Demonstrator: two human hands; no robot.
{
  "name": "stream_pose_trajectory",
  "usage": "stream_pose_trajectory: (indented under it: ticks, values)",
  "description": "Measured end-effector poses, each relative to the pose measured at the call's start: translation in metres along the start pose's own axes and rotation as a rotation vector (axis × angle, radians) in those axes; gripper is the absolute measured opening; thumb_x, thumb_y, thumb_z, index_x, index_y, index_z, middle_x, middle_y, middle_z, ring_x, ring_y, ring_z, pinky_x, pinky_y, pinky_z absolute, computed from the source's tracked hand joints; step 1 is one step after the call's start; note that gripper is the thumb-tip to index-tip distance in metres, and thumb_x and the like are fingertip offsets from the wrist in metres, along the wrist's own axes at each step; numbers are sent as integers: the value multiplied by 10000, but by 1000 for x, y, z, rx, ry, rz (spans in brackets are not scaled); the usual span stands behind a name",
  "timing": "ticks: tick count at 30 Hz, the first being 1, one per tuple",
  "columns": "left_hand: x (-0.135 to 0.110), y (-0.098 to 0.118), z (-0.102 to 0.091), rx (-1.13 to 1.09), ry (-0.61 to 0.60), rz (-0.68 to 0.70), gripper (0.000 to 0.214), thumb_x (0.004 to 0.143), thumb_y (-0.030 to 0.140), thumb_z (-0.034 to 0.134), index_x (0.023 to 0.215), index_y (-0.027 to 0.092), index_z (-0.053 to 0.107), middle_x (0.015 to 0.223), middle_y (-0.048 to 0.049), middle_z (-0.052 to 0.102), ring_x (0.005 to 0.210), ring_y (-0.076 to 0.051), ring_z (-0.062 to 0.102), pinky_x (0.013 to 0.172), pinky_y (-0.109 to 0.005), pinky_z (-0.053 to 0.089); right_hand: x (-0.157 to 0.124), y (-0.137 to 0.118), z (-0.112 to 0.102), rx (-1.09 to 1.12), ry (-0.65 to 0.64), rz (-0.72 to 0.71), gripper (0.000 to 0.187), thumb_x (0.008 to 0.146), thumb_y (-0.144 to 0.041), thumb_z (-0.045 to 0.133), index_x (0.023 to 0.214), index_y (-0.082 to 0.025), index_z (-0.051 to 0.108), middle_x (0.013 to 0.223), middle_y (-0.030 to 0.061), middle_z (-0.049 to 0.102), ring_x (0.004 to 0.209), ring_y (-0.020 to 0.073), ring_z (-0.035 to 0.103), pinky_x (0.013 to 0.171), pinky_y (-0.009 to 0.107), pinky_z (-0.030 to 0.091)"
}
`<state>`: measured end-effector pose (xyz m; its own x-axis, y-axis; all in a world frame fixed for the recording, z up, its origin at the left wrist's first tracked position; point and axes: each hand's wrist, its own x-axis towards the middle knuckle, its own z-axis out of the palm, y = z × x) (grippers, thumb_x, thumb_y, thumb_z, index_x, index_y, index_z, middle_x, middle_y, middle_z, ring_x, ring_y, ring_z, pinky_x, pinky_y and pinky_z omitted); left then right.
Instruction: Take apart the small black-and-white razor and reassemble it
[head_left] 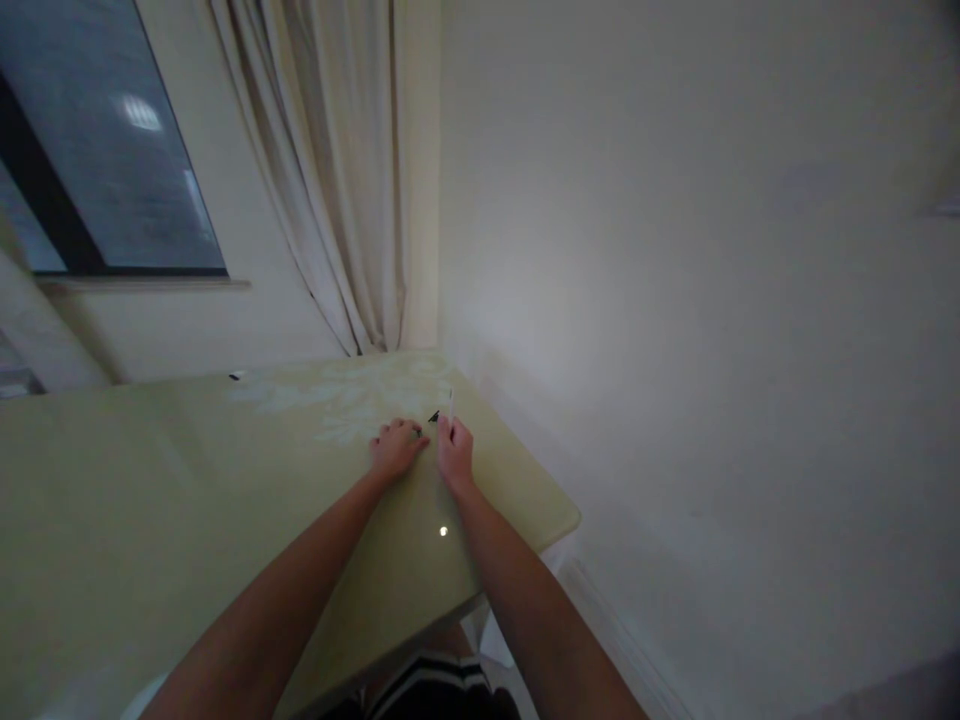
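My right hand (455, 455) is closed around a thin, pale, stick-like thing (451, 402) that points up from the fist. Its kind is too small to make out. Just left of the fist is a small black piece (433, 416); whether it lies on the table or touches the fingers, I cannot tell. My left hand (395, 447) rests on the tabletop close by, knuckles up and fingers curled. Between its thumb and index finger shows a tiny dark thing (418, 433), too small to name. A narrow gap separates the two hands.
The pale yellow-green table (187, 500) has a whitish pattern near its far edge. A small black-and-white object (237, 375) lies at that edge. Beige curtains (345, 180) hang behind, beside a window (112, 140). A plain wall (675, 300) runs along the right side.
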<state>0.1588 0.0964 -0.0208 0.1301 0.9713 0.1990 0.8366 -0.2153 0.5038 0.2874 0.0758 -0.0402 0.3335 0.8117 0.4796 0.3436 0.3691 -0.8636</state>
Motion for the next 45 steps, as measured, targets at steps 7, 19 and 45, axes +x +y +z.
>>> stream_pose_trajectory:
  ticks: [7, 19, 45]
  values:
    - [-69, -48, -31, -224, -32, 270, 334, 875, 396, 669, 1150, 211, 704, 1152, -95, 707, 959, -240, 658, 910, -366, 514, -10, -15, 8, 1, -196, -32, 378, 1045, -510, 341, 835, -243, 506, 692, -13, 522, 642, 178, 499, 626, 291, 344]
    - [-119, -57, -59, -53, 450, 309, 297, 923, 461, 688, 1086, 214, 704, 969, -74, 747, 817, -235, 636, 838, -373, 494, -39, -42, 22, 286, -687, 8, 369, 824, -515, 699, 721, -161, 688, 596, -43, 495, 593, 119, 415, 582, 259, 323]
    - [-115, -65, -48, -381, 255, 330, 273, 858, 325, 740, 1106, 230, 676, 947, 0, 642, 666, -127, 527, 650, -274, 481, -35, -35, 17, 281, -786, 29, 208, 765, -372, 673, 756, -165, 656, 625, -38, 503, 606, 117, 412, 592, 248, 322]
